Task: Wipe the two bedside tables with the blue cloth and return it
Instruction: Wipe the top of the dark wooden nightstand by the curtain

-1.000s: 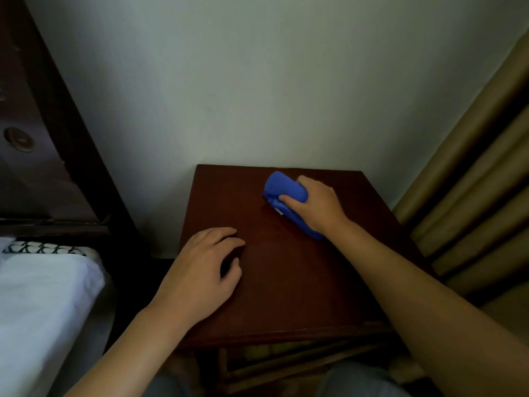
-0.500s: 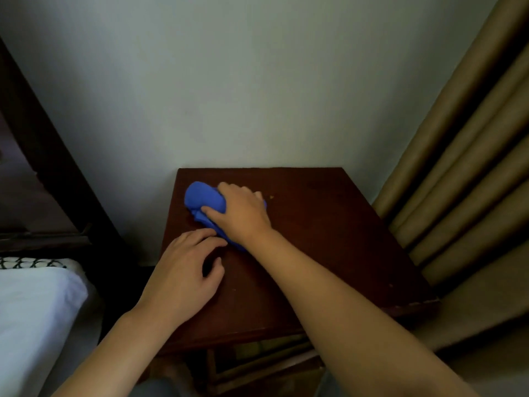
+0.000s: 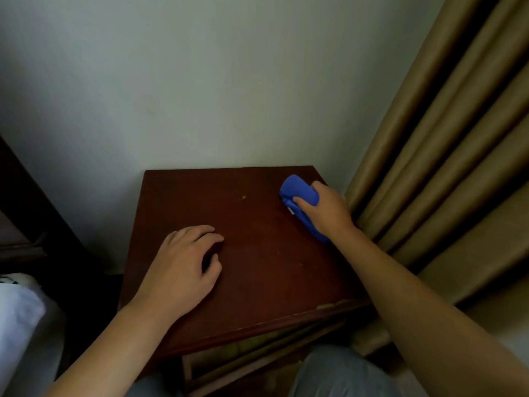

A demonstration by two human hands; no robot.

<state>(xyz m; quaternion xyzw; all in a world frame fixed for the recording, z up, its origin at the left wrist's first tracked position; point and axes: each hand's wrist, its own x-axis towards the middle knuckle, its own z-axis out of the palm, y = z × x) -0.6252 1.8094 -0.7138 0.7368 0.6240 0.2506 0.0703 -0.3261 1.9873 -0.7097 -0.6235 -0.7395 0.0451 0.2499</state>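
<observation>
A dark red-brown wooden bedside table [image 3: 257,267] stands against the pale wall. My right hand [image 3: 325,212] grips the bunched blue cloth [image 3: 299,193] and presses it on the tabletop near the far right corner. My left hand [image 3: 183,270] rests on the table's left front part, fingers loosely bent with the tips touching the wood, holding nothing. A small pale speck [image 3: 243,197] lies on the top toward the back.
Tan curtains [image 3: 446,156] hang right beside the table, close to my right hand. A dark bed headboard [image 3: 31,213] and white bedding [image 3: 17,316] lie to the left. The table's front edge shows a chipped spot [image 3: 329,306].
My right hand has swept the blue cloth from the table's far left side across to the far right corner. The left hand has stayed in place on the tabletop.
</observation>
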